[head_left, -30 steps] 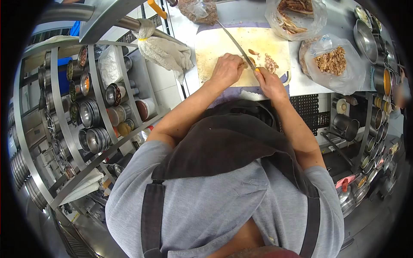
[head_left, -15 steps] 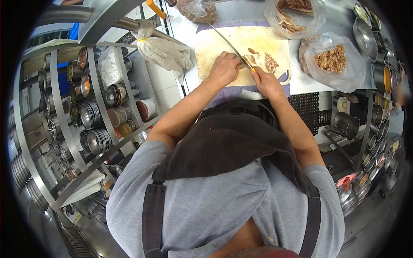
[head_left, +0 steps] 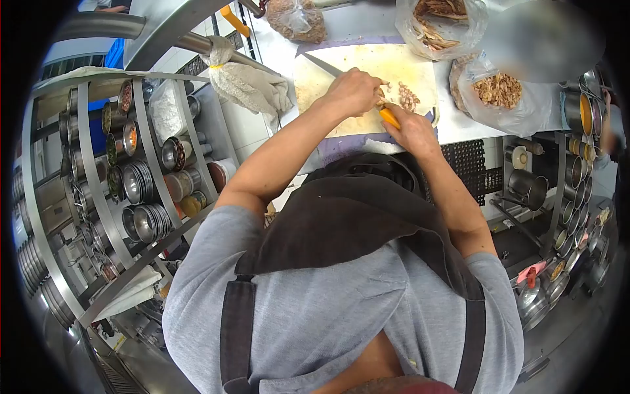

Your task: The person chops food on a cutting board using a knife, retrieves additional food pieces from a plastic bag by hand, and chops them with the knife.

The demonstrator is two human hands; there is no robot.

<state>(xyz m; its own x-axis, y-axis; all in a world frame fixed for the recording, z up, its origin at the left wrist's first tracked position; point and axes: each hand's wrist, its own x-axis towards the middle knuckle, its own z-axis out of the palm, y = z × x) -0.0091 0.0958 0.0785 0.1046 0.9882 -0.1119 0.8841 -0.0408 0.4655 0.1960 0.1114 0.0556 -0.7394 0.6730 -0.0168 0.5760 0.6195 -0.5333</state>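
My right hand [head_left: 415,131] is closed around the yellow handle of a kitchen knife [head_left: 321,64]. Its long blade points up and left across the pale cutting board [head_left: 315,88], passing partly beneath my left hand [head_left: 356,92]. That left hand reaches over the blade, fingers bent together at small brownish pieces; what lies in the fingertips is mostly hidden. Just right of the fingers sits a little heap of chopped brownish-pink bits [head_left: 408,98], which look like meat.
Right of the board are an open plastic bag [head_left: 497,92] of chopped brown bits and, farther back, a bag [head_left: 441,26] of brown strips. A tied bag [head_left: 298,23] stands behind the board. A towel [head_left: 243,82] hangs left, by a rack of metal bowls [head_left: 151,222].
My left hand has moved up and right, over the blade towards the pieces. The knife has turned flatter, its tip swinging down and left, and the handle shows more.
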